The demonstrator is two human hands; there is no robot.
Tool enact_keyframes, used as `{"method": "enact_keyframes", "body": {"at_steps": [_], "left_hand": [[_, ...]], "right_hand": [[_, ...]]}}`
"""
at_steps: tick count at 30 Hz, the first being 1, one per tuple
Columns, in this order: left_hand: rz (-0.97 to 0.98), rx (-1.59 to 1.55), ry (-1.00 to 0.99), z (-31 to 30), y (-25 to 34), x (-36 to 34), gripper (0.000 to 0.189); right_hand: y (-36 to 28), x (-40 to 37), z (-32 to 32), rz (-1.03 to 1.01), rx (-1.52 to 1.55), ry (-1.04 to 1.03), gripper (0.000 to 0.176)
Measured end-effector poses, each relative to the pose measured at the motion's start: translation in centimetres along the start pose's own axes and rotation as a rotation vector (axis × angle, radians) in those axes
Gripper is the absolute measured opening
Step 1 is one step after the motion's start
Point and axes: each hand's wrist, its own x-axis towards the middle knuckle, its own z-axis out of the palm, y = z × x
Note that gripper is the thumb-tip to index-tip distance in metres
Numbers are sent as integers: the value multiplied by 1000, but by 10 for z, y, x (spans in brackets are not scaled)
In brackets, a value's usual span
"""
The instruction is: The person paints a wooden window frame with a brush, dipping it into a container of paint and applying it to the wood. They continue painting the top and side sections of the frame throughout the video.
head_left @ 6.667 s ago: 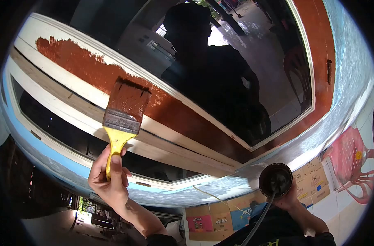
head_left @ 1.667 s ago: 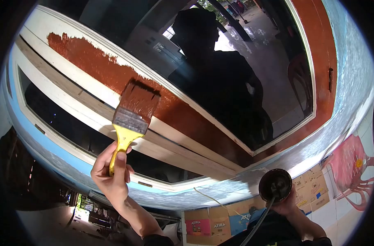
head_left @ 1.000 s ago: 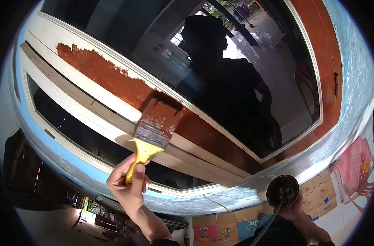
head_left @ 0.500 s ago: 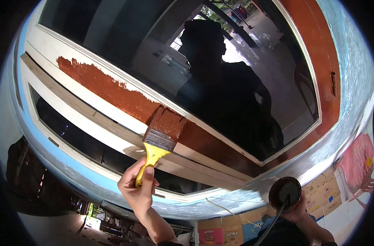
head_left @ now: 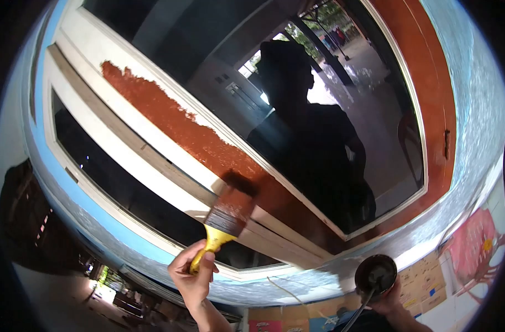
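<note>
A wide paintbrush with a yellow handle is gripped in my left hand, thumb along the handle. Reddish-brown paint coats its bristles, which overlap the lower rail of a window frame, with a dark shadow at their tips. Brown paint covers part of this rail, its upper left edge ragged against the white. In my right hand, at the lower right, is a round dark paint container, its open top toward me. A thin grey rod leans out of it.
Dark glass above the rail reflects a person's silhouette. A wooden strip runs below the painted rail, over a second dark pane. Cardboard and a red plastic chair are at lower right.
The brush and my left hand have shifted down and slightly right, and a shadow now shows at the bristle tips. The whole view has tilted a little. Both hands keep their hold.
</note>
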Motion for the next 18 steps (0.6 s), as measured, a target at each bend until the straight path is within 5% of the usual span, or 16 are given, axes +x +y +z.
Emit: {"method": "enact_keyframes", "body": {"at_steps": [7,9,11,15,18], "left_hand": [[-270,-27,-77,10,-3,-41,23],[-321,-85,-187,15,6,-47,24],[-304,-114,-293,20,9,-54,25],[-462,-277,-511,25,9,-73,28],[-383,-336,-606,31,-1,-87,29]], "right_hand": [[2,-9,-27,13,41,55,83],[-5,-7,-48,186,137,-79,82],[-1,-14,-30,110,68,67,84],[-3,-26,-15,126,-12,-23,82],[3,-32,21,85,-33,-47,84]]}}
